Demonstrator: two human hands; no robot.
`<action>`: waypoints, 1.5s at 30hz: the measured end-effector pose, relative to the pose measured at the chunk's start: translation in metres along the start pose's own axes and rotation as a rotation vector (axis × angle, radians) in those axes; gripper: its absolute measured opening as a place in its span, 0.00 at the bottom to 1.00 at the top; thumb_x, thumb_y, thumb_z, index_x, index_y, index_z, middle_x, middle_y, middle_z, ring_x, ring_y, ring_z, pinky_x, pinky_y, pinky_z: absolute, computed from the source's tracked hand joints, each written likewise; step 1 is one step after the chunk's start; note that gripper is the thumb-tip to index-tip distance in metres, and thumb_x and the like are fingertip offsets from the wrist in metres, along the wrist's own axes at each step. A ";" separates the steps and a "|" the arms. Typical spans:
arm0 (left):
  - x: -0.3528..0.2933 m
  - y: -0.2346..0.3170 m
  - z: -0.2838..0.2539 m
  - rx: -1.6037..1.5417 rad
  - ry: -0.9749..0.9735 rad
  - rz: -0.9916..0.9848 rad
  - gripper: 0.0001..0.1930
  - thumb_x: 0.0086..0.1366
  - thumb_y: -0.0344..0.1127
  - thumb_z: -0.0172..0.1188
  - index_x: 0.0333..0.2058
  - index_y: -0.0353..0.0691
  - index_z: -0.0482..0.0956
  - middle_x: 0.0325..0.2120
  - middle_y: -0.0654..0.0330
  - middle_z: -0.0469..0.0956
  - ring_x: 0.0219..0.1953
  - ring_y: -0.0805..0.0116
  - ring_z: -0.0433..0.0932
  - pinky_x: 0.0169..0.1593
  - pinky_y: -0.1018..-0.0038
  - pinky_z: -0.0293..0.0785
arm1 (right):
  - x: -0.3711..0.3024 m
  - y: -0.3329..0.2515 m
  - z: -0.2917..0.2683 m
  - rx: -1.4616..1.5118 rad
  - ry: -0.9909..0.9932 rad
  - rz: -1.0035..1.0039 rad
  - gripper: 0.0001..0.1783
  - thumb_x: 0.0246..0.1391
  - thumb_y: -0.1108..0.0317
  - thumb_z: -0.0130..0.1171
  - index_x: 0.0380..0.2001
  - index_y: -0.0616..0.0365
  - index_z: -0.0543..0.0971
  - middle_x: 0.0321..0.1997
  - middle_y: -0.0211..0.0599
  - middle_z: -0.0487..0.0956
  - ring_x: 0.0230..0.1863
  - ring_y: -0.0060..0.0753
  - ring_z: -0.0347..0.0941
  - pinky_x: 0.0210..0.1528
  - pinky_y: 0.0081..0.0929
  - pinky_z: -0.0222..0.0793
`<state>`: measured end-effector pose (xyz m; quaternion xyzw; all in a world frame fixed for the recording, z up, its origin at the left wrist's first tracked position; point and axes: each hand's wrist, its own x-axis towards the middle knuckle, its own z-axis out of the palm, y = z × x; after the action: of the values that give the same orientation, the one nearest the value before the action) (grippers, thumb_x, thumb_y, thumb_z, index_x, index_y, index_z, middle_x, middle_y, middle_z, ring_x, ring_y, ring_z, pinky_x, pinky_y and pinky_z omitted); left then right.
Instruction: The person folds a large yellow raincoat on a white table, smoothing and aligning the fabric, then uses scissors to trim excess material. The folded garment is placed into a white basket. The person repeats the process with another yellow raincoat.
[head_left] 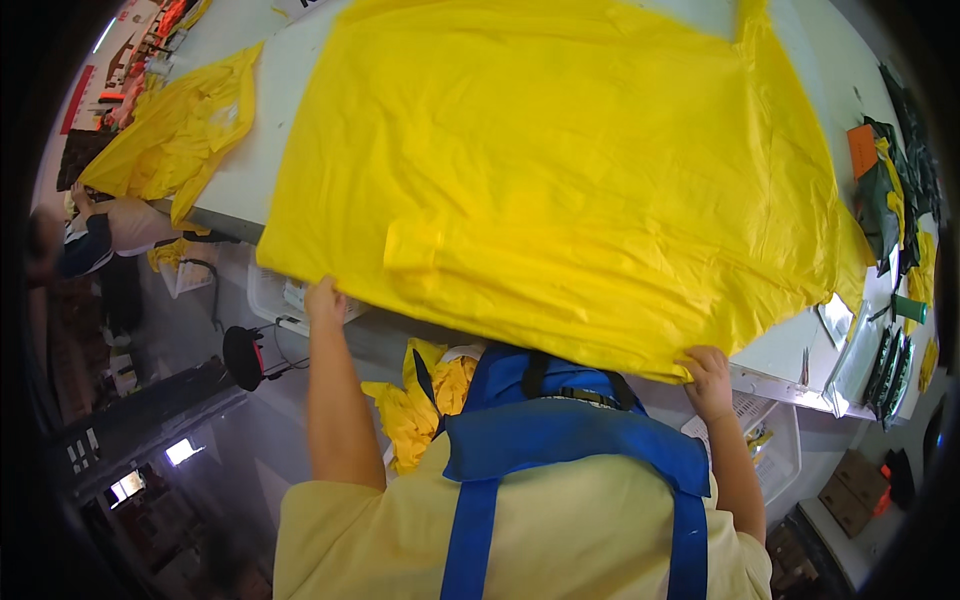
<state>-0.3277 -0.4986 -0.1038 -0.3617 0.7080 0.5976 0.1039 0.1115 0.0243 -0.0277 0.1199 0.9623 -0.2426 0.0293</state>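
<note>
Nearest to us are our pale yellow shirt (560, 530) and the blue straps (575, 445) over it. Our left hand (323, 300), at about nine o'clock from the straps, has its grip closed on the near edge of the big yellow sheet (560, 170). This sheet lies spread flat on the white counter (255, 150) and covers most of it; its near edge hangs over the counter rim. At ten o'clock, a second, crumpled yellow sheet (175, 135) lies on the counter corner. Our right hand (708, 378), at three o'clock, pinches the same near edge, fingers together on the fabric. At two o'clock, dark green packets (880, 200) lie beside the sheet.
</note>
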 end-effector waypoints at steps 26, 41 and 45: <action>-0.223 0.035 0.320 1.221 -0.847 1.548 0.28 0.57 0.44 0.58 0.56 0.42 0.66 0.60 0.53 0.61 0.64 0.52 0.56 0.65 0.52 0.51 | 0.176 0.126 -0.059 -0.274 0.423 0.630 0.25 0.60 0.48 0.46 0.54 0.50 0.70 0.50 0.41 0.76 0.57 0.42 0.67 0.58 0.44 0.57; -0.249 0.037 0.305 1.119 -1.695 2.093 0.01 0.50 0.33 0.55 0.22 0.47 0.74 0.25 0.66 0.70 0.34 0.66 0.71 0.41 0.71 0.66 | 0.057 0.208 -0.050 -0.197 0.459 0.749 0.22 0.61 0.52 0.49 0.25 0.62 0.73 0.29 0.53 0.76 0.31 0.57 0.72 0.34 0.45 0.66; -0.232 0.023 0.274 1.406 -1.422 1.717 0.04 0.50 0.35 0.57 0.26 0.46 0.77 0.29 0.64 0.72 0.37 0.64 0.71 0.44 0.69 0.66 | 0.058 0.213 -0.044 -0.212 0.435 0.762 0.22 0.61 0.51 0.47 0.26 0.61 0.74 0.30 0.53 0.77 0.32 0.58 0.72 0.35 0.46 0.65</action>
<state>-0.2543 -0.1556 -0.0237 0.7219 0.6596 0.0382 0.2055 0.1071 0.2395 -0.0931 0.5103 0.8527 -0.0838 -0.0741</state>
